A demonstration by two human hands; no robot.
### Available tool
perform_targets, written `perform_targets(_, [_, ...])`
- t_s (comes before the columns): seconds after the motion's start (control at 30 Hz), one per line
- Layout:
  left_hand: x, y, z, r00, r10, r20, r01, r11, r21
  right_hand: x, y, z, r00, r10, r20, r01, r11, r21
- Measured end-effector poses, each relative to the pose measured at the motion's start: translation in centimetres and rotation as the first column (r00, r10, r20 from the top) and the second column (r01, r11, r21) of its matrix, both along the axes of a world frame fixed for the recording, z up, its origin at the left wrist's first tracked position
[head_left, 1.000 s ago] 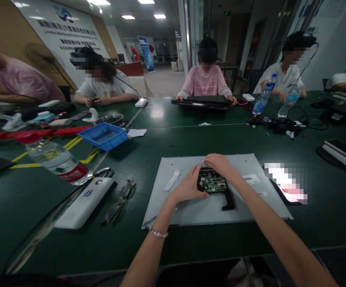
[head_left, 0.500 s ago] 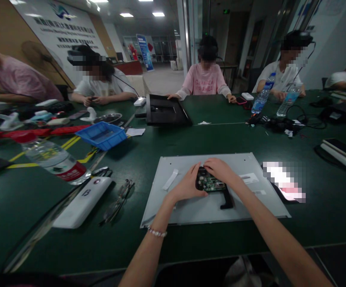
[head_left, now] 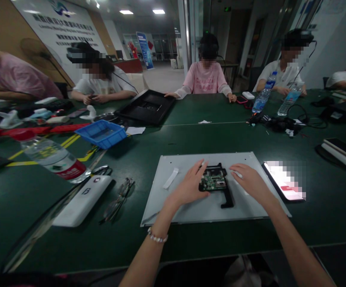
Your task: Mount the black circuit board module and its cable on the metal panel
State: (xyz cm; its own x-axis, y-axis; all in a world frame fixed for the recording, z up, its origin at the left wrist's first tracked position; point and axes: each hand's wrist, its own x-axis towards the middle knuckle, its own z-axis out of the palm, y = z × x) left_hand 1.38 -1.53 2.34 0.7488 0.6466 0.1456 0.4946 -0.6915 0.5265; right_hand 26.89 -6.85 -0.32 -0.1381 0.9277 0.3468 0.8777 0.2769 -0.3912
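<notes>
A green circuit board (head_left: pixel 212 182) in a black plastic bracket (head_left: pixel 227 199) lies on a flat grey-white panel (head_left: pixel 187 211) in front of me. My left hand (head_left: pixel 189 185) rests at the board's left edge, its fingers spread with the thumb by the lower left corner. Just right of the bracket, my right hand (head_left: pixel 249 181) hovers over the panel, fingers apart and slightly bent, with no held object visible. A white strip (head_left: pixel 171 178) lies at the panel's left side. My right hand covers most of the label beneath it.
A lit phone (head_left: pixel 283 181) lies right of the panel. To the left are eyeglasses (head_left: pixel 117 201), a white power bank (head_left: pixel 83 201), a water bottle (head_left: pixel 56 159) and a blue tray (head_left: pixel 102 133). Across the table, a person in pink touches a black frame (head_left: pixel 149 107).
My right hand has moved right, off the board's top edge, uncovering the bracket there. My left hand has stayed nearly in place. The co-worker's black frame has been lowered flat toward the left.
</notes>
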Motion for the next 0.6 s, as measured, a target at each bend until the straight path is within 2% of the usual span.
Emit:
perform_targets(0.13, [1.9, -1.7, 0.2, 0.996, -0.083, -0.018, 0.085, 0.991, 0.101, 2.2, -3.5, -2.3, 0.998, -0.055, 0.044, 0.056, 0.998, -0.014])
perform_targets(0.23, [3.1, -2.7, -0.4, 0.994, -0.099, -0.057, 0.107, 0.979, 0.173, 2.7, -4.5, -3.0, 0.993, -0.024, 0.119, 0.024, 1.0, 0.0])
perform_targets(0.47, [3.9, -3.1, -1.4, 0.987, -0.09, -0.13, 0.117, 0.969, 0.22, 1.8, -3.8, -2.2, 0.933, 0.037, 0.357, -0.049, 0.999, 0.025])
perform_targets(0.6, [3.9, -3.0, -1.4, 0.988, -0.088, -0.127, 0.114, 0.97, 0.217, 1.4, -3.4, -2.0, 0.919, 0.027, 0.393, -0.05, 0.998, 0.049])
